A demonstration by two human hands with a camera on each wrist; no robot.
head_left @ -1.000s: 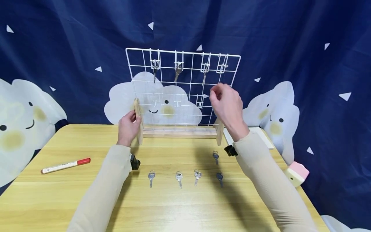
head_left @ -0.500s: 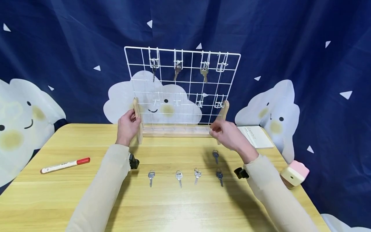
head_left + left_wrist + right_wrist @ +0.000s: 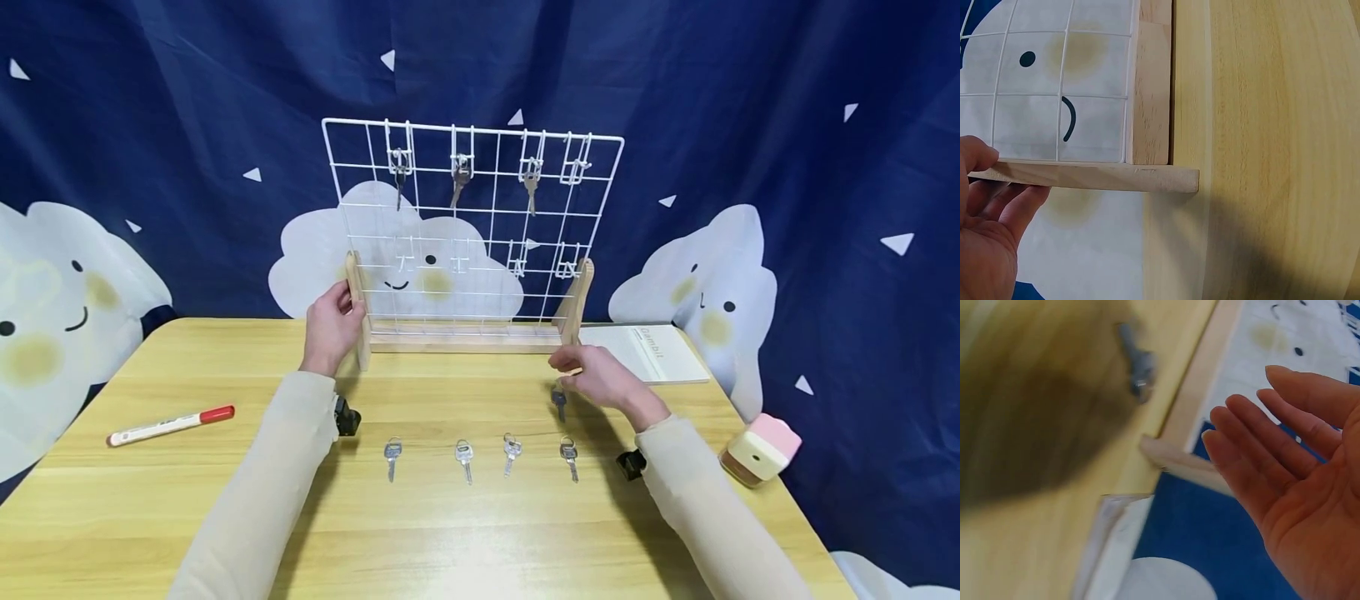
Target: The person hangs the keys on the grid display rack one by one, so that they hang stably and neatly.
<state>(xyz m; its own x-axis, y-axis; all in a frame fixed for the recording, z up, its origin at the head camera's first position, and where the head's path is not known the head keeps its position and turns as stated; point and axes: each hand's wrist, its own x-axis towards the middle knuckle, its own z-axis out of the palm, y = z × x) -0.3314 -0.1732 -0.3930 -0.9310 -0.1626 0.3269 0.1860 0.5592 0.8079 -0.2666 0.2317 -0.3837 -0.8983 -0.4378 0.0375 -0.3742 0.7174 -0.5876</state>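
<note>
The word "Gambit" reads down the cover of a white book (image 3: pixel 678 360) lying at the back right of the table (image 3: pixel 300 517), its letters turned sideways. Finer print beside the word is too small to read. Faint marks on the white barrel of the red-capped marker (image 3: pixel 167 429), at left, are also illegible.

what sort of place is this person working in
Probably a staged tabletop set indoors: a dark blue, cloud-printed backdrop hangs behind a wood-grain table, where loose keys lie before a white wire rack.
</note>
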